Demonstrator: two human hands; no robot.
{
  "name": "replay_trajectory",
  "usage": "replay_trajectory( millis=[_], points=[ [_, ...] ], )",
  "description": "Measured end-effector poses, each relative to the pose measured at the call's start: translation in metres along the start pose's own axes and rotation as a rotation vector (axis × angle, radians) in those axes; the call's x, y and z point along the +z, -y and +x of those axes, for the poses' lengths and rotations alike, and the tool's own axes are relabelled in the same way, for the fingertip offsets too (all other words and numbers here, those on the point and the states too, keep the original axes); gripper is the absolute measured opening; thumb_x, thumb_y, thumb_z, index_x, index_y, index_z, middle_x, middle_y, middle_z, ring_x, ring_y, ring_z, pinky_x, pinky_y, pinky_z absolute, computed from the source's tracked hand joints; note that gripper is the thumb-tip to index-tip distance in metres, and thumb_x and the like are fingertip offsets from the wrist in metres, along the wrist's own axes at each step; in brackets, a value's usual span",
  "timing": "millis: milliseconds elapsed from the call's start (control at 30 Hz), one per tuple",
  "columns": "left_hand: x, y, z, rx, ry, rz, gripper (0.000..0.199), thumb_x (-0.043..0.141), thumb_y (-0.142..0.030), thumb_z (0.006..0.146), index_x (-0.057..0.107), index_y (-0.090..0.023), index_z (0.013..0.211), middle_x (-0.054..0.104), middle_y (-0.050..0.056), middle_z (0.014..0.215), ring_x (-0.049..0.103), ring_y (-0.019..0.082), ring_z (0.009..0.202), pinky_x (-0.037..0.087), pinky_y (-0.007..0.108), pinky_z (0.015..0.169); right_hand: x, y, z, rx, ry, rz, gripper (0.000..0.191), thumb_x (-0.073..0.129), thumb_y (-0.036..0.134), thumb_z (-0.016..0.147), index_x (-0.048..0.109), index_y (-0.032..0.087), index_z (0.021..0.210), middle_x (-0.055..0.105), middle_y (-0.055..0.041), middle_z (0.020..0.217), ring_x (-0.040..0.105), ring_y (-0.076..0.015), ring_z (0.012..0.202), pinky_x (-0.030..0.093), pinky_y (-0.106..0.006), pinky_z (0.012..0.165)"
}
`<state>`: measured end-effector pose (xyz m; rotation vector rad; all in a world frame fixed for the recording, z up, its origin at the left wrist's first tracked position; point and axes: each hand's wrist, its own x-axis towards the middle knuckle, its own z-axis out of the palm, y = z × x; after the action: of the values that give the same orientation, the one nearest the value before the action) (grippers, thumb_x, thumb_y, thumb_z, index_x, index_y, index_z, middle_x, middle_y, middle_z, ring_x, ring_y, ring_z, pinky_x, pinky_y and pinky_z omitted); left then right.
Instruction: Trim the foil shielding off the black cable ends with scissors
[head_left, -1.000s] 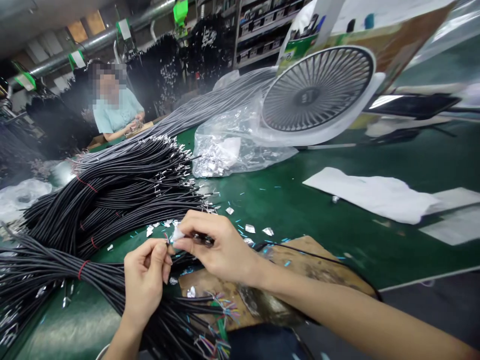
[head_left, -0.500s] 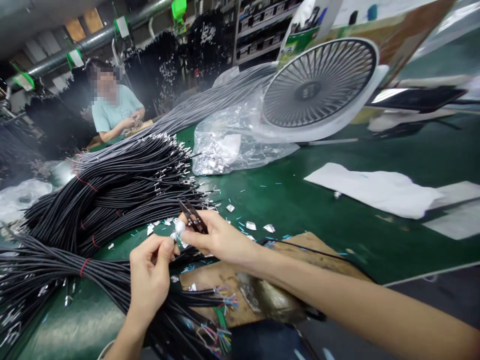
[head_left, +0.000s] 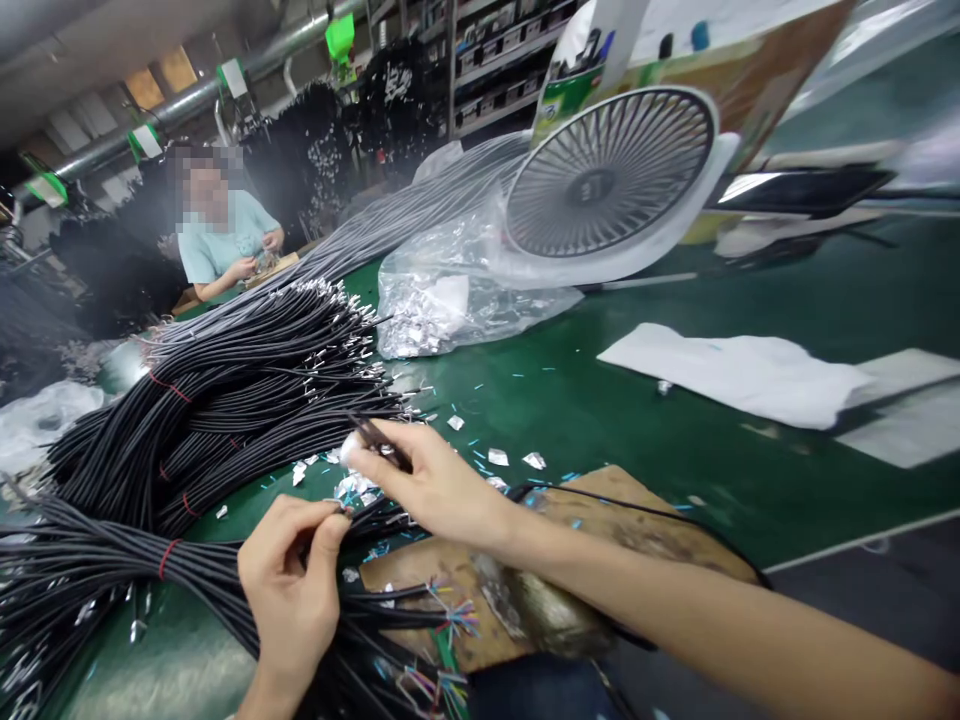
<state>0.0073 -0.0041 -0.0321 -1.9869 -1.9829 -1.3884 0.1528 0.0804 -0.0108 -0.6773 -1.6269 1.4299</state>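
Note:
My left hand (head_left: pixel 292 580) is closed in a pinch on a thin cable end (head_left: pixel 343 509) with a small silvery tip; its fingers hide most of it. Just above and to the right, my right hand (head_left: pixel 420 475) grips a dark two-bladed hand tool (head_left: pixel 384 446), slightly blurred, its points toward the upper left. Something white (head_left: pixel 349 448) covers a fingertip of that hand. The two hands are apart. Beneath them lie a red-tied bundle of black cables (head_left: pixel 217 570) and cable ends with coloured wires (head_left: pixel 454 615) on a wooden board (head_left: pixel 480 640).
Larger black cable bundles (head_left: pixel 247 370) lie behind the left hand. A clear bag of foil bits (head_left: pixel 450 300) and a round fan (head_left: pixel 607 185) stand farther back. Foil scraps (head_left: pixel 497 457) and blue clippings dot the green table (head_left: pixel 555 400). A co-worker (head_left: pixel 225 235) sits across.
My left hand has dropped a little down and left, widening the gap to my right hand, which keeps the tool. The co-worker's hands have moved apart. The view has shifted slightly.

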Motion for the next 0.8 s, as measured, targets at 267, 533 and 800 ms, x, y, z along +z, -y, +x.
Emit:
replay_trajectory(
  millis=[267, 533, 800],
  points=[
    [0.0, -0.002, -0.006, 0.025, -0.001, -0.014, 0.006, 0.063, -0.026, 0.075, 0.066, -0.023, 0.07, 0.059, 0.004, 0.06, 0.052, 0.018, 0.062, 0.043, 0.028, 0.056, 0.0, 0.006, -0.006, 0.083, 0.161, 0.119, 0.019, 0.064, 0.026, 0.071, 0.052, 0.014, 0.064, 0.046, 0.0043, 0.055, 0.039, -0.0077, 0.051, 0.032, -0.02, 0.049],
    [0.004, 0.0, -0.008, 0.085, 0.003, -0.039, 0.011, 0.058, -0.026, 0.079, 0.067, -0.024, 0.073, 0.058, 0.004, 0.063, 0.053, 0.018, 0.063, 0.044, 0.029, 0.06, -0.006, -0.002, -0.001, 0.143, 0.459, 0.194, 0.013, 0.054, 0.015, 0.076, 0.048, 0.015, 0.064, 0.037, 0.0064, 0.051, 0.033, -0.0076, 0.049, 0.029, -0.02, 0.048],
    [0.001, -0.01, 0.0, -0.095, 0.167, -0.114, 0.013, 0.057, -0.026, 0.079, 0.068, -0.021, 0.074, 0.061, 0.005, 0.069, 0.056, 0.017, 0.066, 0.045, 0.028, 0.064, -0.002, -0.008, 0.001, 0.033, 0.238, -0.085, 0.02, 0.049, 0.004, 0.076, 0.041, 0.016, 0.062, 0.038, 0.0048, 0.059, 0.034, -0.009, 0.056, 0.027, -0.022, 0.055]
  ],
)
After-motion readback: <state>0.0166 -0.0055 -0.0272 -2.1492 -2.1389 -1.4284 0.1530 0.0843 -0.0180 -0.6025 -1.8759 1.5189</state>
